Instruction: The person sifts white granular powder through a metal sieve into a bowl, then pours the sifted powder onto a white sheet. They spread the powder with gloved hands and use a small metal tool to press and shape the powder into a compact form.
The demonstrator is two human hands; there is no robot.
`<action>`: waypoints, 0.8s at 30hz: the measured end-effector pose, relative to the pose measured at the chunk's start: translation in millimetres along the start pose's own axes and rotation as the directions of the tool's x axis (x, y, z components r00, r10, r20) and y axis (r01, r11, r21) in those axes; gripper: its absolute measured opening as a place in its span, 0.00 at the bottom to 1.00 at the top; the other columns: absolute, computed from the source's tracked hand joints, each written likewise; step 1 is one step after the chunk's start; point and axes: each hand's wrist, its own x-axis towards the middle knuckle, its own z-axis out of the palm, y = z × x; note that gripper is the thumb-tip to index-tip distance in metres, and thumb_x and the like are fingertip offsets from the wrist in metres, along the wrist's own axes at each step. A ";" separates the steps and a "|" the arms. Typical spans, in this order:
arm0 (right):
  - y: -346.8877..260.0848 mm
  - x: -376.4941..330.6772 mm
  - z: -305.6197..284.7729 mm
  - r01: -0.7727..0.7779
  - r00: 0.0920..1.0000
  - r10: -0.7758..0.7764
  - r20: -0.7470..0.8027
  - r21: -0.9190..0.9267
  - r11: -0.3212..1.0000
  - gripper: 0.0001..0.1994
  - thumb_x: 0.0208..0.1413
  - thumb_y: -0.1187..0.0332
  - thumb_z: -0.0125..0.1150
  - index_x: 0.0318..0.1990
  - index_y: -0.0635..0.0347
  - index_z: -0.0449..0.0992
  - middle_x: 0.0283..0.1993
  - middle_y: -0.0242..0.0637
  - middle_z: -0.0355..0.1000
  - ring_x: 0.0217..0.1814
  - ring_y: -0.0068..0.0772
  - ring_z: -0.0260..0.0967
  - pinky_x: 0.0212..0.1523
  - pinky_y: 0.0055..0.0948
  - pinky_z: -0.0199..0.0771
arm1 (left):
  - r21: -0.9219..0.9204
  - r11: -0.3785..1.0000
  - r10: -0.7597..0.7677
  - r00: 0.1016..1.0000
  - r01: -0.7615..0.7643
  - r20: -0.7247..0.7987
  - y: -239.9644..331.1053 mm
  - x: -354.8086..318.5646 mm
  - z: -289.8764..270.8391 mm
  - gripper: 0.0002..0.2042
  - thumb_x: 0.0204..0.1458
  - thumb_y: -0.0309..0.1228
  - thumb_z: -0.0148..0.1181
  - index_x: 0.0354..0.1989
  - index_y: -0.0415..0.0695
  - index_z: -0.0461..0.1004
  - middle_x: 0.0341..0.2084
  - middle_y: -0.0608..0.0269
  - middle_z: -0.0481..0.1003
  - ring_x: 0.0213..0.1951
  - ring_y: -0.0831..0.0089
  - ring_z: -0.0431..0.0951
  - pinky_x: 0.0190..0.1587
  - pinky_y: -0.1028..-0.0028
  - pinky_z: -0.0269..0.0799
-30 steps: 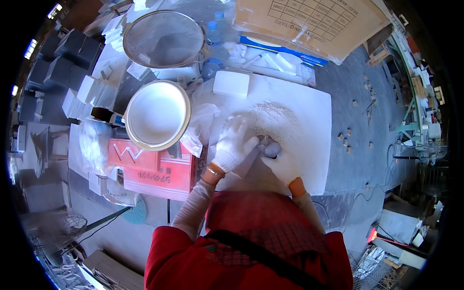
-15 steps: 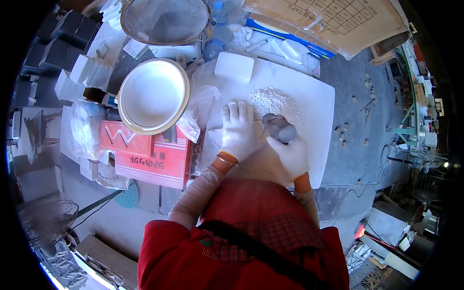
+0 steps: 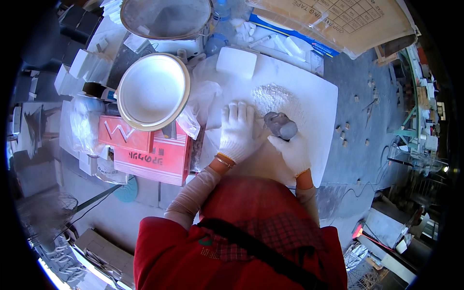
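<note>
My left hand [image 3: 238,133], in a white knit glove, lies flat with its fingers stretched out on the white-dusted work surface [image 3: 316,104]. To its right, my gloved right hand [image 3: 294,153] is closed round a grey, rounded tool [image 3: 280,125] whose exact kind I cannot make out. The tool's underside is hidden. Just beyond it spreads a heap of white powder [image 3: 274,96]. Farther back on the surface sits a white rectangular block [image 3: 237,62].
On the left, a round white tub lid [image 3: 153,92] rests above red boxes [image 3: 151,162]. Behind stands a large dusty bucket [image 3: 166,19]. A clear plastic bag [image 3: 205,94] lies beside the lid. A cardboard box [image 3: 338,21] stands at the back right.
The view has shifted slightly. Both hands stay in nearly the same places; the grey tool has turned a little in my right hand.
</note>
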 end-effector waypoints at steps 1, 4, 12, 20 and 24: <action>1.9 -1.2 -3.7 -0.041 0.999 0.041 0.003 0.024 0.999 0.25 0.57 0.61 0.76 0.58 0.66 0.80 0.50 0.45 0.84 0.52 0.39 0.81 0.54 0.36 0.79 | -0.004 1.000 0.004 1.000 -0.004 -0.008 0.5 -0.7 1.1 0.38 0.41 0.50 0.76 0.58 0.39 0.70 0.56 0.46 0.71 0.62 0.44 0.68 0.68 0.45 0.59; 11.9 -5.5 -7.6 -0.085 0.996 0.086 -0.010 0.088 0.992 0.26 0.55 0.60 0.77 0.59 0.64 0.80 0.53 0.45 0.84 0.55 0.42 0.82 0.57 0.37 0.79 | -0.017 1.000 0.016 0.999 -0.016 -0.030 1.3 -1.4 6.7 0.36 0.44 0.50 0.75 0.56 0.38 0.71 0.54 0.45 0.72 0.60 0.44 0.70 0.67 0.46 0.61; 15.5 -19.9 -1.4 -0.101 0.994 0.102 0.043 -0.011 0.995 0.24 0.57 0.59 0.75 0.56 0.66 0.81 0.41 0.39 0.83 0.41 0.32 0.79 0.43 0.33 0.78 | -0.044 0.997 0.063 0.998 -0.063 0.002 -1.9 1.2 13.5 0.36 0.43 0.46 0.74 0.56 0.33 0.72 0.53 0.44 0.73 0.59 0.43 0.70 0.68 0.47 0.61; -4.5 -11.6 14.2 -0.004 1.000 0.004 0.017 0.050 0.999 0.25 0.58 0.55 0.73 0.57 0.64 0.81 0.46 0.50 0.84 0.50 0.49 0.83 0.52 0.42 0.80 | -0.025 0.997 0.080 0.995 -0.079 0.054 -9.5 3.2 27.3 0.39 0.42 0.41 0.74 0.60 0.29 0.69 0.57 0.41 0.69 0.64 0.41 0.66 0.72 0.46 0.57; -16.6 4.3 17.0 -0.058 0.988 0.091 0.124 -0.244 0.968 0.24 0.58 0.60 0.73 0.57 0.64 0.80 0.46 0.47 0.84 0.47 0.46 0.82 0.50 0.41 0.80 | 0.006 0.995 0.096 0.995 -0.096 0.039 -12.3 0.7 31.0 0.39 0.42 0.39 0.73 0.61 0.28 0.68 0.59 0.40 0.68 0.65 0.40 0.65 0.74 0.45 0.55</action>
